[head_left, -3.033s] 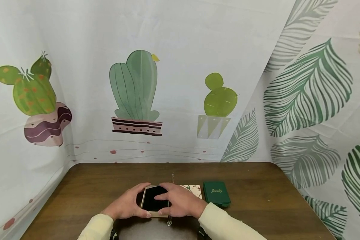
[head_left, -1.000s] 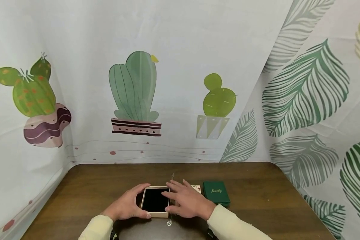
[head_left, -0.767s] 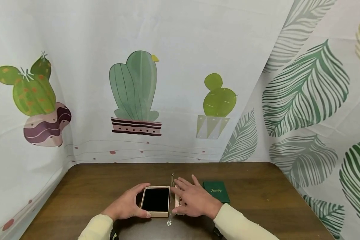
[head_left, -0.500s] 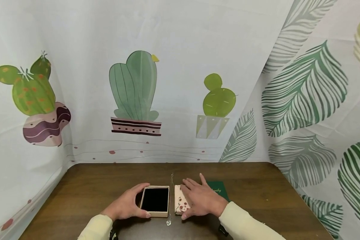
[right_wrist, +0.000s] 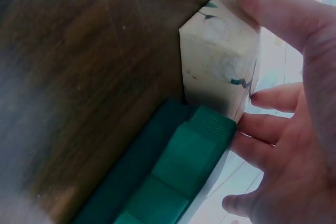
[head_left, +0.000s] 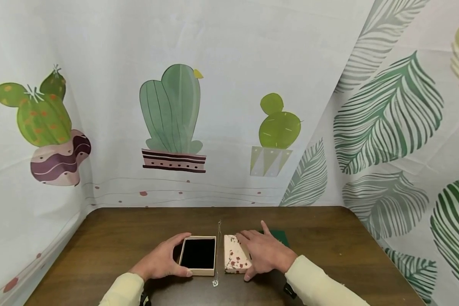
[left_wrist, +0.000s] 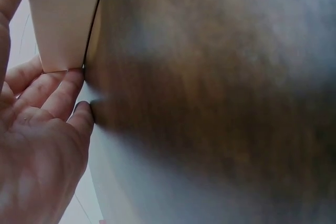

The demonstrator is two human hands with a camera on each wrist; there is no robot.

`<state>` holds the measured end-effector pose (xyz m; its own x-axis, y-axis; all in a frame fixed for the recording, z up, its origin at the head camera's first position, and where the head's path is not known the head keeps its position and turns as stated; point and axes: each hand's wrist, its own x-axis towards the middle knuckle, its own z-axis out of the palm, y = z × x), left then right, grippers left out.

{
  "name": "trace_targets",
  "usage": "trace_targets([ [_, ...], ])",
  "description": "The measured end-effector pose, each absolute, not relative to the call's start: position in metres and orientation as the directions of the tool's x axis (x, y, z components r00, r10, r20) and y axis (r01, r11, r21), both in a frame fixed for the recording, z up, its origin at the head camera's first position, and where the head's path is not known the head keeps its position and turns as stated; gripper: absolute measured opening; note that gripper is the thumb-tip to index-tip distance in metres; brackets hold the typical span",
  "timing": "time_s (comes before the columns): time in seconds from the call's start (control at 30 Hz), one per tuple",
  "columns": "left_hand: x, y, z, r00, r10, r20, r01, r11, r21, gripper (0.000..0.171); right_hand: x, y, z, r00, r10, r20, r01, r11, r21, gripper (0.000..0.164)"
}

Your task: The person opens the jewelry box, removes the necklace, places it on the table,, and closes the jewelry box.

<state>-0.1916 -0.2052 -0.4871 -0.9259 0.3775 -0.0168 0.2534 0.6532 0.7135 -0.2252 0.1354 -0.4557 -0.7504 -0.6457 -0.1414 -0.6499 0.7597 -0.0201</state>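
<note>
My left hand (head_left: 164, 257) grips the left side of a cream box base (head_left: 204, 272) with a black lining, thumb at its near edge and fingers at its far edge. The left wrist view shows fingertips against the end of the box base (left_wrist: 65, 30). A thin silver necklace (head_left: 219, 242) lies stretched out right of the base, its pendant (head_left: 215, 283) toward me. Beside it sits a cream lid with red flowers (head_left: 235, 257). My right hand (head_left: 265, 253) lies over the lid's right side, fingers spread, thumb by its near right corner.
A dark green jewelry box (head_left: 279, 236) is partly hidden behind my right hand; in the right wrist view the green box (right_wrist: 173, 166) sits close against the lid. All stand on a brown wooden table (head_left: 137, 225). A printed curtain (head_left: 229, 85) rises behind.
My right hand has moved right from over the box base, uncovering its black lining, the necklace and more of the floral lid. It now overlaps the green box. The left hand has stayed put.
</note>
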Motion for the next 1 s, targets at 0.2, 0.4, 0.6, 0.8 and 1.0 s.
trace_targets([
  [0.2,-0.192,-0.205,-0.487,-0.927,0.373,-0.021,0.247,0.652,0.717,0.11,-0.226,0.137,-0.458,-0.74,-0.667,-0.09,-0.669,0.744,-0.013,0.109],
  [0.4,-0.19,-0.204,-0.488,-0.927,0.374,-0.022,0.245,0.65,0.719,0.11,-0.226,0.139,-0.458,-0.729,-0.682,-0.056,-0.682,0.731,-0.024,0.106],
  [0.6,-0.19,-0.203,-0.49,-0.928,0.371,-0.004,0.262,0.661,0.703,0.109,-0.228,0.139,-0.455,-0.704,-0.71,-0.003,-0.71,0.704,-0.002,0.103],
  [0.8,-0.191,-0.203,-0.492,-0.929,0.371,0.003,0.27,0.671,0.69,0.111,-0.23,0.139,-0.45,-0.7,-0.715,0.0,-0.714,0.699,-0.052,0.1],
  [1.0,-0.193,-0.205,-0.493,-0.92,0.391,-0.015,0.24,0.593,0.769,0.122,-0.231,0.138,-0.445,-0.693,-0.721,0.019,-0.72,0.691,-0.064,0.096],
])
